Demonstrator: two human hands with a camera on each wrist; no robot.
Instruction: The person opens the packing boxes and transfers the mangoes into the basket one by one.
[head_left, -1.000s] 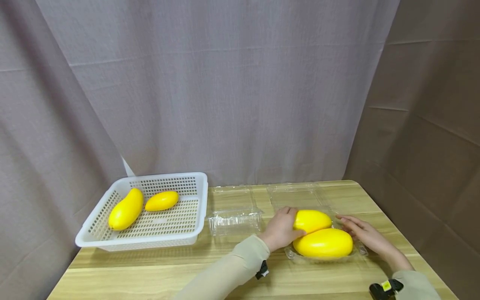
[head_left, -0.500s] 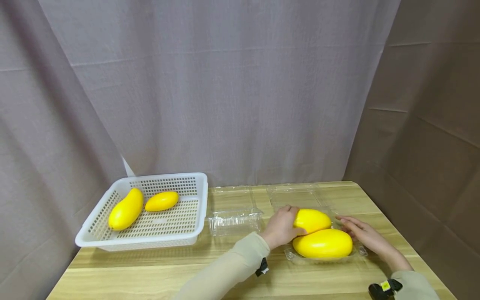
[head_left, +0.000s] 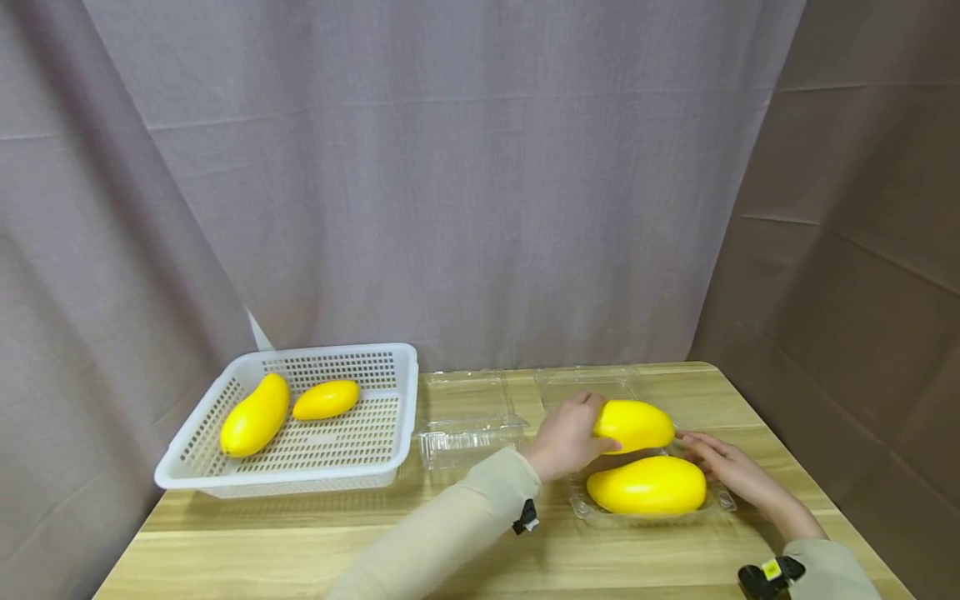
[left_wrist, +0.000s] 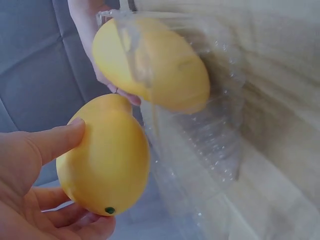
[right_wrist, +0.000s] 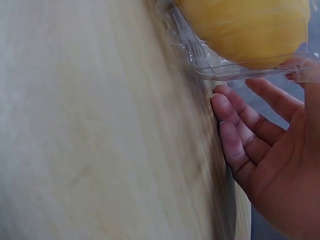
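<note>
In the head view my left hand holds a yellow mango by its left end. It hangs raised over the back of a clear plastic clamshell box. The left wrist view shows the thumb on one side of this mango and the fingers beneath. A second yellow mango lies in the front of the box. My right hand is at the box's right side. In the right wrist view its fingers are loosely bent beside the box rim, the thumb partly behind plastic.
A white perforated basket with two yellow mangoes stands on the left of the wooden table. Between basket and hands is another open clear clamshell box. Grey curtains hang behind the table.
My left hand has lifted the rear mango up and slightly right, so a gap now shows between it and the front mango. The right hand has stayed almost in place.
</note>
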